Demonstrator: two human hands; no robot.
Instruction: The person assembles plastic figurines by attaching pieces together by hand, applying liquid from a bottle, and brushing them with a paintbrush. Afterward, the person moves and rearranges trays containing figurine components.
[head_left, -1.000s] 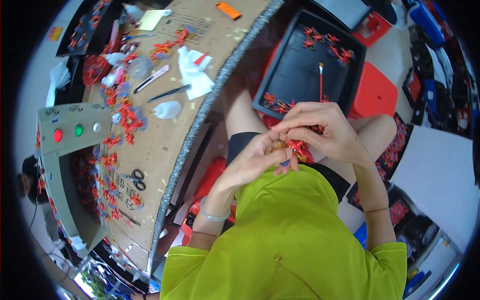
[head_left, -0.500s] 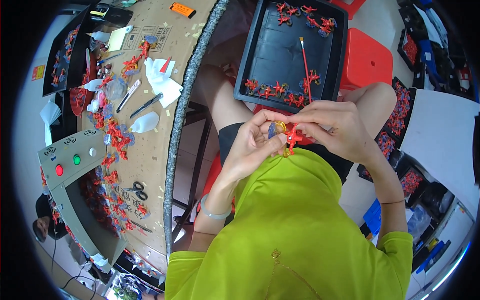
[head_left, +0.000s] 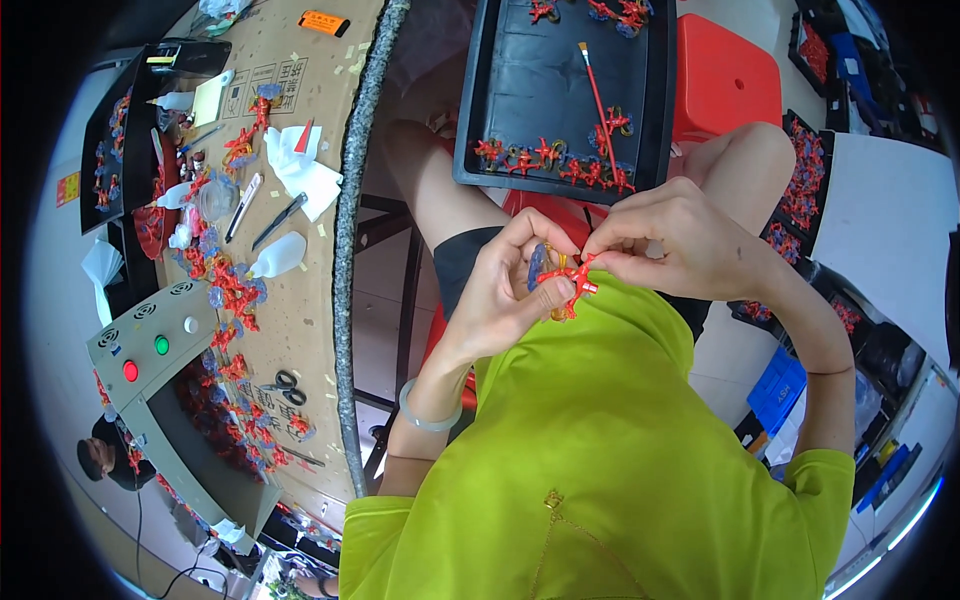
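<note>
Above my lap, my left hand [head_left: 508, 290] grips a small red toy figurine [head_left: 577, 284] with a translucent blue and yellow swirl part [head_left: 541, 268]. Its thumb presses on the red body. From the other side, the fingertips of my right hand [head_left: 668, 240] pinch the end of a red limb on the same figurine. Whether a tiny loose piece is also between those fingers is hidden. Just beyond my hands, a black tray [head_left: 530, 90] holds several similar figurines, and a thin red paintbrush [head_left: 596, 95] leans across them.
A cardboard-covered table [head_left: 310, 230] on the left carries figurines, a white squeeze bottle [head_left: 280, 255], scissors [head_left: 287, 388], a cutter knife [head_left: 243, 208] and tissue [head_left: 300, 175]. Beside them stands a grey machine [head_left: 140, 340] with buttons. A red stool [head_left: 725, 80] is right of the tray. Another person [head_left: 100, 455] is far left.
My view has shifted slightly. The figurine has turned between my fingers, and my right hand's pinch has come closer to my left hand, with the right elbow moved outward.
</note>
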